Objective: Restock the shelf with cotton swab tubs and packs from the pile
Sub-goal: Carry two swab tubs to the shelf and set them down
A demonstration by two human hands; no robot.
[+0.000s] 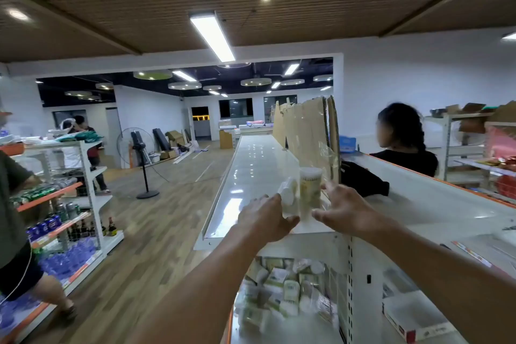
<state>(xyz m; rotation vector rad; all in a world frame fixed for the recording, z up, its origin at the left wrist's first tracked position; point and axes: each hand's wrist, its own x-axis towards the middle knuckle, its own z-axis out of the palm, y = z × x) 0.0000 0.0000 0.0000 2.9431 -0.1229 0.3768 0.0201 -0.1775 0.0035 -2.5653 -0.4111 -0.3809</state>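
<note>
Centre of frame: a long white shelf [251,165] top runs away from the camera, glossy and reflecting the ceiling lights. Flattened cardboard sheets [304,126] stand upright along its right edge, further back.

Lower centre, beneath the shelf top: a pile [284,290] of cotton swab packs and tubs lies jumbled on a lower tier, blurred.

Left of frame: a second shelving unit [64,204] with orange edges carries cans and bottles. A standing fan [139,156] is on the wooden floor behind it. A person in a black top [405,145] stands at right of centre, beyond the shelf.

Near end of the shelf top, centre frame: a tall cotton swab tub [310,190] stands upright. Just to its left a smaller white cotton swab pack [289,195] sits tilted, touching or nearly touching the tub; motion blur prevents a firm reading.

Left hand [265,218]: reaches in from lower centre, fingers loosely spread, fingertips at the pack's lower left side. Whether it grips the pack cannot be told.

Right hand [346,209]: fingers spread and relaxed, not closed on anything, just right of the tub, with the thumb pointing toward the tub's base.
</note>
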